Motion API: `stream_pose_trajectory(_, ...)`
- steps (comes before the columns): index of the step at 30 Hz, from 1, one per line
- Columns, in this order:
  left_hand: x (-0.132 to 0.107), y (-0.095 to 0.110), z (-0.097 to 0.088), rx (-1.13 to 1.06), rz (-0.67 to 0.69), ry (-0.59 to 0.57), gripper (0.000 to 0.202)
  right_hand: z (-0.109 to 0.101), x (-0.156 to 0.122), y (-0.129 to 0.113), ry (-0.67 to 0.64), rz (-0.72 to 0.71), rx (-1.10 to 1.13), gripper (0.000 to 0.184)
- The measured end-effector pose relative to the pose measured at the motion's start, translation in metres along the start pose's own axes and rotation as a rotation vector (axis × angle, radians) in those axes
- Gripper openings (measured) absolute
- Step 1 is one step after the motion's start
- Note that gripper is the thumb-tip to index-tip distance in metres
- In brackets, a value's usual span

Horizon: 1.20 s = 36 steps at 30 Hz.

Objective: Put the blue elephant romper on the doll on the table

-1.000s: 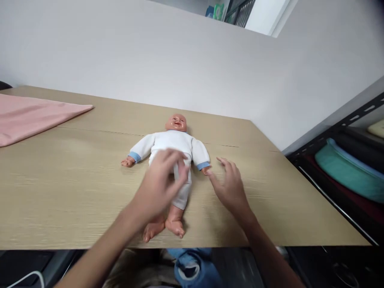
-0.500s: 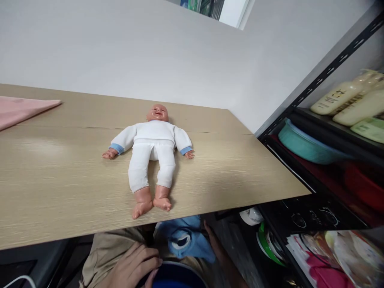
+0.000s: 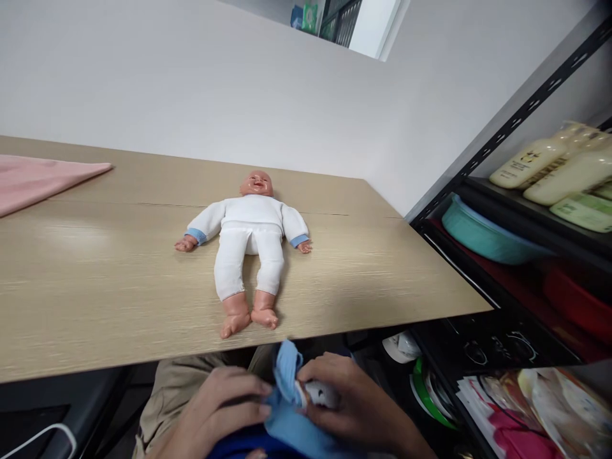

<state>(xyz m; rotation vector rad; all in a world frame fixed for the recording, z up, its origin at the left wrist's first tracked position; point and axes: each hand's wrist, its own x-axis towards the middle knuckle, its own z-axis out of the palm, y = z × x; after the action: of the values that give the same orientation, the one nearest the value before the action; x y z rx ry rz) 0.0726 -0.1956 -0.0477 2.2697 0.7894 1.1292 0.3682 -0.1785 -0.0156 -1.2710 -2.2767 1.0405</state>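
A baby doll (image 3: 252,220) in a white top and trousers with blue cuffs lies face up on the wooden table (image 3: 363,274), its bare feet toward me. Below the table edge, over my lap, is a small light blue garment (image 3: 291,417) with a white part inside it; its exact kind is unclear because it is bunched up. My right hand (image 3: 349,398) grips this bunched cloth between thumb and fingers. Against the cloth's left side rest the fingertips of my left hand (image 3: 224,405), fingers stretched and slightly apart, thumb lower down.
A pink cloth (image 3: 43,178) lies at the table's left end. To the right stands a black shelf rack with cream bottles (image 3: 530,162), a teal basin (image 3: 492,233) and a red basin (image 3: 578,293). A white cable (image 3: 48,430) runs at the lower left.
My right hand has come up from beside my leg and taken hold of the blue garment, raising and bunching it. The left hand has moved right to touch the cloth. The view has shifted slightly.
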Motion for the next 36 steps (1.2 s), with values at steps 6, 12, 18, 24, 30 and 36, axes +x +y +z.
stream_pose_trajectory(6, 0.087, 0.028, -0.054, 0.009, -0.091, -0.063, 0.049, -0.07, 0.031, -0.092, 0.189, -0.182, -0.038, 0.019)
stream_pose_trajectory(12, 0.097, 0.0, -0.082, -0.15, -0.277, 0.149, 0.027, -0.104, 0.063, -0.083, 0.005, -0.187, 0.019, 0.024)
stream_pose_trajectory(18, 0.103, -0.007, -0.105, 0.069, -0.294, 0.162, 0.033, -0.104, 0.088, -0.054, 0.289, -0.558, 0.005, 0.014)
stream_pose_trajectory(24, 0.118, 0.011, -0.113, 0.25, -0.179, 0.092, 0.03, -0.096, 0.094, -0.058, 0.53, -0.616, -0.257, 0.031)
stream_pose_trajectory(30, 0.116, 0.024, -0.111, 0.203, -0.21, 0.079, 0.031, -0.093, 0.088, -0.064, 0.479, -0.63, -0.159, 0.033)
stream_pose_trajectory(36, 0.139, 0.047, -0.117, 0.328, -0.093, 0.127, 0.009, -0.101, 0.08, -0.09, 0.768, -0.489, -0.237, 0.022)
